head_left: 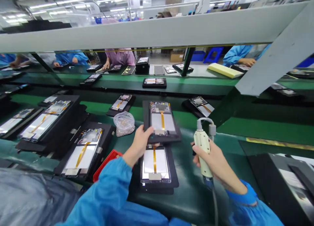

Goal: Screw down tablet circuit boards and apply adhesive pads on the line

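Note:
My left hand (137, 143) grips the near left edge of a black foam tray (146, 116), thumb on top. In the tray lies an opened tablet (169, 121) with its circuit board, pale battery and orange ribbon cable showing. Just below, a second opened tablet (160, 159) rests on black foam, its far end hidden by the raised tray. My right hand (216, 159) is wrapped round a cream electric screwdriver (202, 141), held upright to the right of the trays. A clear bag of small metal parts (124, 123), likely screws, sits left of the raised tray.
More opened tablets on foam stand left (82, 154) and behind (121, 103). A red tray (106, 164) pokes out by my left sleeve. A white beam (157, 33) crosses overhead, with a slanted post (277, 53) at right. Co-workers in blue and pink sleeves (122, 56) work opposite.

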The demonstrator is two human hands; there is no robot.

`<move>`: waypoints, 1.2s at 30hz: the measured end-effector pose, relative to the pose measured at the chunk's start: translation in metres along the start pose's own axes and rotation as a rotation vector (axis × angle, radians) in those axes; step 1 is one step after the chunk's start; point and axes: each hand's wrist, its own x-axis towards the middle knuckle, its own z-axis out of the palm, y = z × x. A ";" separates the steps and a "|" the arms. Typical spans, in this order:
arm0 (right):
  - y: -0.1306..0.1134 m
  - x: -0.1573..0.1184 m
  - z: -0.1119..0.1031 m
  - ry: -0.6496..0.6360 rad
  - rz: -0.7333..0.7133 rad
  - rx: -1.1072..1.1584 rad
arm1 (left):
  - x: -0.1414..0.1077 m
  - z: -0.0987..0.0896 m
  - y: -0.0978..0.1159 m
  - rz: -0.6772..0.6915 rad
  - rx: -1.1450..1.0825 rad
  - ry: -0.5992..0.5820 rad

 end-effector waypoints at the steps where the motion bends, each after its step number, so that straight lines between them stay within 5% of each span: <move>1: 0.008 0.007 -0.008 0.004 0.041 -0.013 | 0.026 0.004 0.009 0.011 0.053 -0.006; 4: 0.040 0.020 -0.027 -0.098 0.141 -0.120 | 0.093 0.009 0.031 0.068 0.219 0.017; 7: 0.064 0.025 -0.036 -0.157 0.092 -0.382 | 0.117 -0.006 0.035 0.169 0.438 0.081; 9: 0.072 0.027 -0.039 -0.124 -0.009 -0.602 | 0.105 -0.028 0.030 0.234 0.589 0.043; 14: 0.087 0.035 -0.045 -0.129 -0.265 -0.910 | 0.034 -0.092 0.000 0.301 0.955 -0.292; 19: 0.093 0.039 -0.040 0.099 -0.405 -1.060 | 0.018 -0.112 -0.027 0.297 1.186 -0.453; 22: 0.072 0.030 -0.019 0.165 -0.541 -0.944 | 0.029 -0.109 -0.027 0.300 1.172 -0.494; 26: 0.029 0.015 0.028 0.025 -0.630 -0.663 | 0.030 -0.105 -0.010 0.259 1.010 -0.469; 30: 0.002 0.013 0.076 -0.135 -0.455 -0.388 | 0.021 -0.093 0.006 0.076 0.717 -0.372; 36: 0.003 0.006 0.133 -0.420 -0.027 0.145 | 0.013 -0.059 0.007 -0.239 0.150 -0.252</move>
